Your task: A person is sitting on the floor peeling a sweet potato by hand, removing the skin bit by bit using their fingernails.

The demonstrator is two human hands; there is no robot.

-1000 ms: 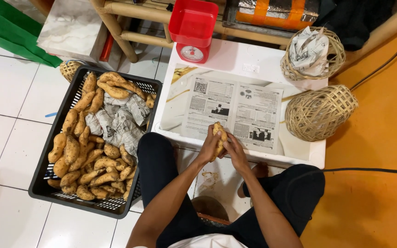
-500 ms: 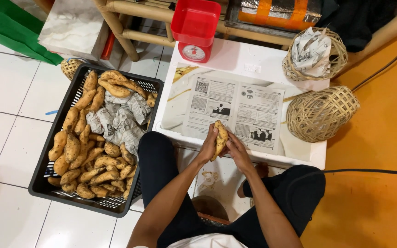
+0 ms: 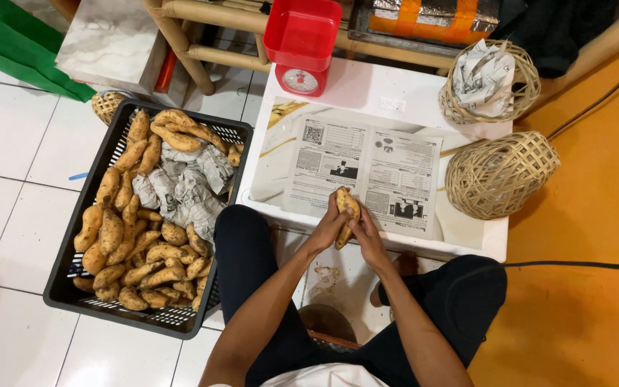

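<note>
Fingers of left hand point(image 3: 329, 228) and right hand point(image 3: 367, 236) close around 1 knobbly tan sweet potato point(image 3: 346, 212) above flat newsprint point(image 3: 363, 172)

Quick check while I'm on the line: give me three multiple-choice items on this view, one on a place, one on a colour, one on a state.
1. Where is the black crate of sweet potatoes?
A. On the white table
B. On the tiled floor, to the person's left
C. Inside a woven basket

2. What colour is the kitchen scale?
A. Red
B. Blue
C. Yellow

3. How is the sweet potato above the newspaper held?
A. Lying loose on the paper
B. In one hand only
C. Between both hands

Answers:
1 B, the crate stands on the floor tiles beside the left leg.
2 A, tray and body are red.
3 C, the left hand and right hand both grip it.
</note>
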